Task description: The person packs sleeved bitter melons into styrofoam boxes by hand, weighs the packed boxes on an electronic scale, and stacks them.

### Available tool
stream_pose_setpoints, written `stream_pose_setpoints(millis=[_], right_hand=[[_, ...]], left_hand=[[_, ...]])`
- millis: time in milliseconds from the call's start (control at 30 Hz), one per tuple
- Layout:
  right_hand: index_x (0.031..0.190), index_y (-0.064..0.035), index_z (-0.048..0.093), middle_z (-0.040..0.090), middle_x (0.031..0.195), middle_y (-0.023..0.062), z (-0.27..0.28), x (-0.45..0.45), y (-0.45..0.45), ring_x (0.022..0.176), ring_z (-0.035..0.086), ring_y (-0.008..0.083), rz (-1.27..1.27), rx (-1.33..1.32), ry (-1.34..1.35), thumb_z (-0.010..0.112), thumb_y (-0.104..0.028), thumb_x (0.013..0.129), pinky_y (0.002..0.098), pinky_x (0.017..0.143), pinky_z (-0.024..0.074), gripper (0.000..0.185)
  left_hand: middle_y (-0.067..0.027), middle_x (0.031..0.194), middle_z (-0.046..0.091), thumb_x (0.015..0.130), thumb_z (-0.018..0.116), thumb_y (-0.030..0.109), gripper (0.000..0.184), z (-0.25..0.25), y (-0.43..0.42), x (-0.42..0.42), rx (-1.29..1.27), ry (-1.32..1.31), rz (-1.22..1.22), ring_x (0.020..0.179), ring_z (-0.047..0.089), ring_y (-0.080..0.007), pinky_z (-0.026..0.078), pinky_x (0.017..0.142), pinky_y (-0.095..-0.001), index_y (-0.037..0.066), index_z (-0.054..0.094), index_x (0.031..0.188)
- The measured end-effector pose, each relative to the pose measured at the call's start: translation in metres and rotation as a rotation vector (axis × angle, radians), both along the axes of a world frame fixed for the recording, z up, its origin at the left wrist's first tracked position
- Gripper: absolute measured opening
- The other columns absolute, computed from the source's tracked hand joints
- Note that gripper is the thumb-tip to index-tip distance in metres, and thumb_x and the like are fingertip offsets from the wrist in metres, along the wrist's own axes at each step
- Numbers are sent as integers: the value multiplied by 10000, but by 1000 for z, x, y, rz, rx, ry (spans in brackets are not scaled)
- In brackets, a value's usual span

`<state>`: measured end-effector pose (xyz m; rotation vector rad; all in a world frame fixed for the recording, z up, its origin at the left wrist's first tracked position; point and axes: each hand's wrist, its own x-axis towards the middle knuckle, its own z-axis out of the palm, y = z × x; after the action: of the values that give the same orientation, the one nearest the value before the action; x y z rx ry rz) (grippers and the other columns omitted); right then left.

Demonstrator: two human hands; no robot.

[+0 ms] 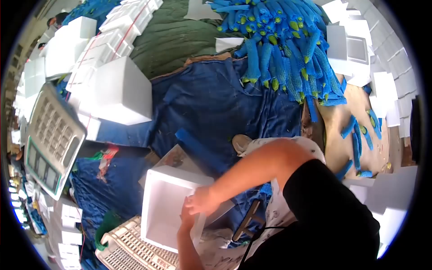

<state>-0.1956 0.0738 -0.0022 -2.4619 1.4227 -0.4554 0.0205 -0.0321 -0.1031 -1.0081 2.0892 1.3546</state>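
So you've got the white foam box (167, 204) right in front of you, open side up and tipped at an angle, with the beige plastic crate (130, 249) just beside and partly under its edge in the view. Both your hands are at the same side wall of it. Your right grip (203, 200) has its fingers curled in and overlaps the fingertips of your left grip (187, 215), which is up against the box near the rim. Can't tell how far open either one is, or whether you've got actual hold of the wall or are only touching it, since the fingers hide each other.

Around you: blue cloth (193, 108) spread on the ground, a big pile of green produce in blue mesh sleeves (274, 49) up ahead, and a few more mesh-wrapped pieces (356, 146) scattered off to your right. There's a scale display (54, 139) over on your left, near a tall white block-shaped box (122, 90).
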Motion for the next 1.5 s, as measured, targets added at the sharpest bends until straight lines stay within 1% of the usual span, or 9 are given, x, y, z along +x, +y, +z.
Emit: stream_pose_setpoints(millis=[100,267,367,500,733,967,1233,1333,1500], right_hand=[[846,-127,599,558,807,40,43,-100,-10,833,583,226,256,-285,-186,595,-203,745,368,701,487,127],[1126,-98,559,554,1085,118,-23,-315,65,1009,555,329,-1272,-186,-26,691,-120,671,419,828,484,474],[1319,-96,374,480,1240,163,-108,-423,120,1083,547,330,-2022,117,132,719,-334,731,451,840,499,722],[1302,-25,346,494,1252,179,-172,-497,145,1105,534,371,-2432,405,-389,744,-482,655,436,935,463,887],[1106,-10,485,529,1118,251,-180,-389,109,1058,532,403,-2298,44,-757,753,-305,517,433,865,463,711],[1107,-60,530,598,899,68,-140,-307,143,778,597,181,-1265,90,-2452,644,-108,727,339,705,498,399],[1053,38,587,659,885,121,-141,-348,122,812,625,184,-1875,-212,-1370,780,-248,617,318,736,487,556],[1132,0,597,528,1180,291,-185,-441,112,1117,502,388,-2324,-67,-683,759,-466,497,427,940,420,804],[1203,-284,585,321,1349,250,-162,-508,56,1241,324,390,-2496,786,-522,767,-528,490,463,987,337,775]], left_hand=[[-125,1521,202,903,492,272,631,21,12,-18,-164,-116,-9,1415,149,-295,103,1084,-609,178,229,1468],[-156,1493,244,892,495,239,625,27,17,-16,-249,-147,-13,1397,171,-340,76,1097,-580,67,248,1440],[-192,1436,326,855,523,118,612,13,23,2,-292,-105,87,1373,227,-321,84,1111,-495,5,284,1408],[-224,1347,441,921,547,285,501,-11,13,36,-414,-339,-186,1276,395,-352,317,1053,-483,-13,438,1309],[-224,1345,441,912,549,278,502,19,18,-49,-344,-360,-38,1275,391,-354,310,1056,-483,-14,441,1305],[-225,1343,441,903,550,272,503,28,20,-49,-355,-354,-44,1274,388,-356,302,1058,-484,-14,444,1302],[-225,1341,440,892,552,265,504,29,23,-39,-349,-312,-34,1273,385,-357,294,1061,-484,-15,447,1298],[-225,1340,440,888,553,262,505,31,23,-37,-354,-317,-38,1273,383,-358,291,1062,-484,-16,448,1297],[-225,1339,440,882,554,257,506,28,23,-45,-343,-338,-20,1273,381,-359,285,1063,-484,-16,450,1295]])
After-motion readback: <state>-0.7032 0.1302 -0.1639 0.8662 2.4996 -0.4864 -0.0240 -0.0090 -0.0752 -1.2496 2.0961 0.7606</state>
